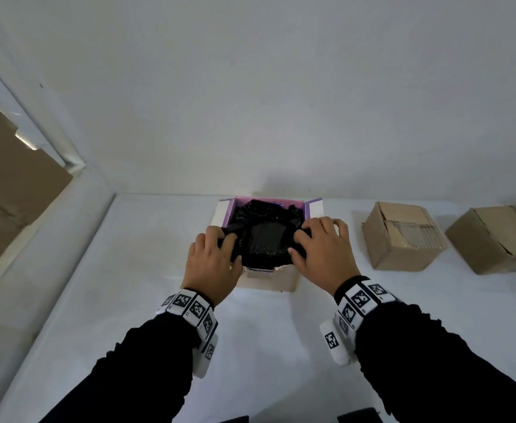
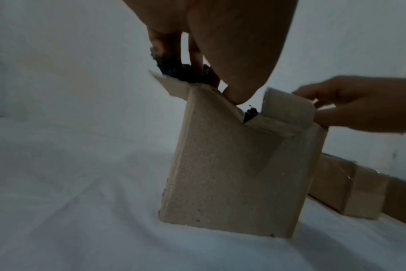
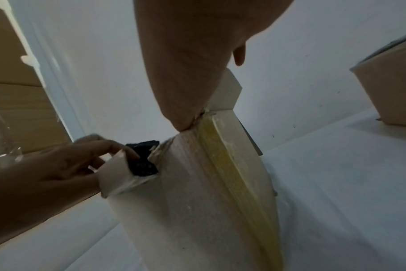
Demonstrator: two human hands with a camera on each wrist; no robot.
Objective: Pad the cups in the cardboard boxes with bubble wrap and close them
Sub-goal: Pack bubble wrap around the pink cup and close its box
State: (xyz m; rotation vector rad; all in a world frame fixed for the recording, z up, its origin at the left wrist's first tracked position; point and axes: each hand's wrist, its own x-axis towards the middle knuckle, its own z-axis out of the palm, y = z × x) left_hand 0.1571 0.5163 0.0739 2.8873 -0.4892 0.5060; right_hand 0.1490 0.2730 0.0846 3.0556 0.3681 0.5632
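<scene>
Black sleeves (image 1: 146, 361) and marker-covered wristbands (image 1: 194, 309) occupy the near edge of the head view. Beyond them, the left hand (image 1: 212, 265) and the right hand (image 1: 322, 254) work at the open cardboard box (image 1: 269, 280), which stands on the white-covered desk (image 1: 97, 285) close to the wall.

The box has a purple inner lining and holds black bubble wrap (image 1: 264, 236). No cup is visible; presumably it sits beneath the wrap. Left fingers curl around a fold of wrap at the left rim. Right fingers pinch wrap at the right rim, with the outer fingers spread over the side flap.

Risks from this position:
- The near wall of the box is torn at its top edge. Downward force applied there may extend the tear.
- The wrap bulges above the rim on both sides. If it is not tucked fully below the rim, the flaps are unlikely to close flat.
- Uneven pressure from one hand may tip the box, as it is tall and narrow in the wrist views.

The desk surface is a wrinkled white sheet. Two brown cardboard boxes (image 1: 403, 236) (image 1: 495, 242), both closed, lie to the right. A plain white wall (image 1: 250, 87) backs the desk. Brown panelling (image 1: 9, 178) with a white frame stands at the left.
</scene>
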